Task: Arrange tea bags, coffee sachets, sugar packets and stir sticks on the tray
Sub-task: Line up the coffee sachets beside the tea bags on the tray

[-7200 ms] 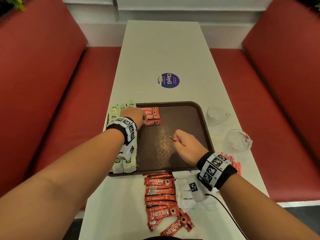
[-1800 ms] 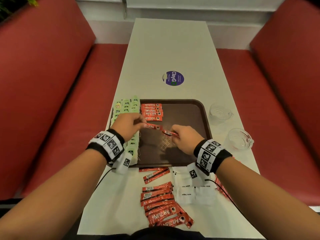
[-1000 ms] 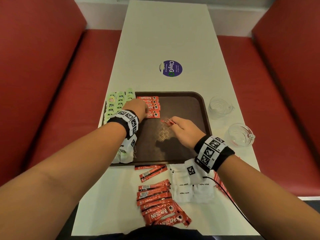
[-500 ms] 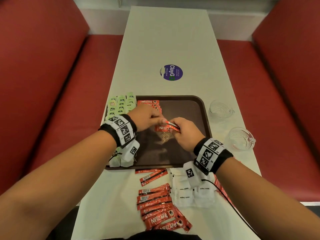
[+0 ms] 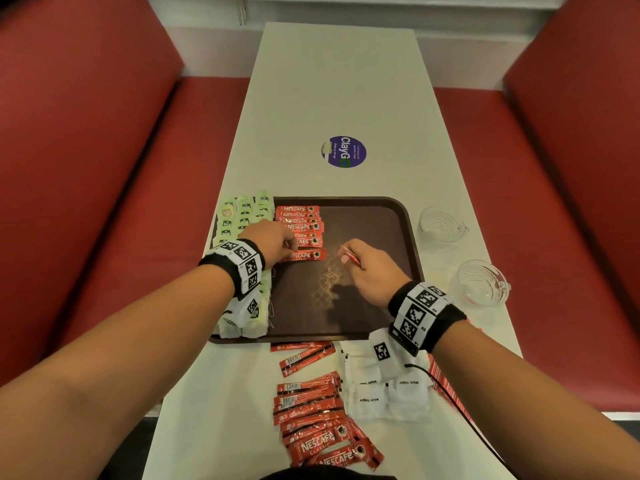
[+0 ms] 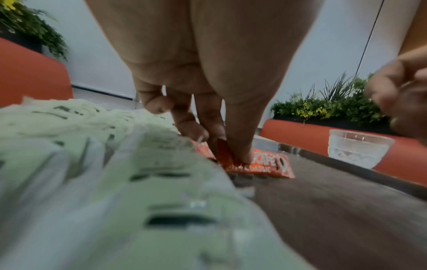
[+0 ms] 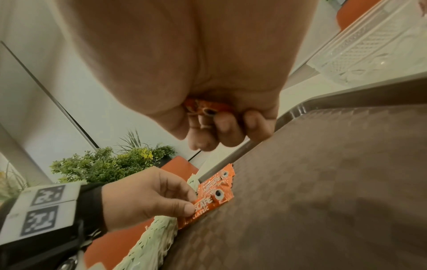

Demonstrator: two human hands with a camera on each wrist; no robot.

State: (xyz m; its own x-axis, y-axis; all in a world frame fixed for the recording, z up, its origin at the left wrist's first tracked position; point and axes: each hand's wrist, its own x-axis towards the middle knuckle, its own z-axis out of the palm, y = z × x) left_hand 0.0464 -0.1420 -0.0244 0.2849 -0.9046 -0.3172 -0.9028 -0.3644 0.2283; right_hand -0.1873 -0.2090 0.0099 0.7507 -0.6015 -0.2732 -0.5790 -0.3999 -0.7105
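A brown tray (image 5: 398, 216) lies mid-table. Green tea bags (image 5: 242, 216) fill its left column, with a column of red coffee sachets (image 5: 299, 223) beside them. My left hand (image 5: 289, 252) pinches the left end of one coffee sachet (image 5: 308, 255), which lies flat at the near end of that column. In the left wrist view the left hand (image 6: 228, 153) has its thumb on that sachet (image 6: 265, 165); the right wrist view shows the same pinch on it (image 7: 208, 202). My right hand (image 5: 349, 259) hovers over the tray's middle, curled round more coffee sachets (image 7: 203, 107).
Loose coffee sachets (image 5: 311, 403), white sugar packets (image 5: 384, 393) and red stir sticks (image 5: 446, 379) lie on the table in front of the tray. Two glass cups (image 5: 440, 225) (image 5: 481, 282) stand right of it. A purple sticker (image 5: 344, 151) lies beyond. Red benches flank the table.
Half a second ago both hands met over the tray's middle on one sachet. Now the left hand has carried it left to the column's near end, and the right hand has drawn back right.
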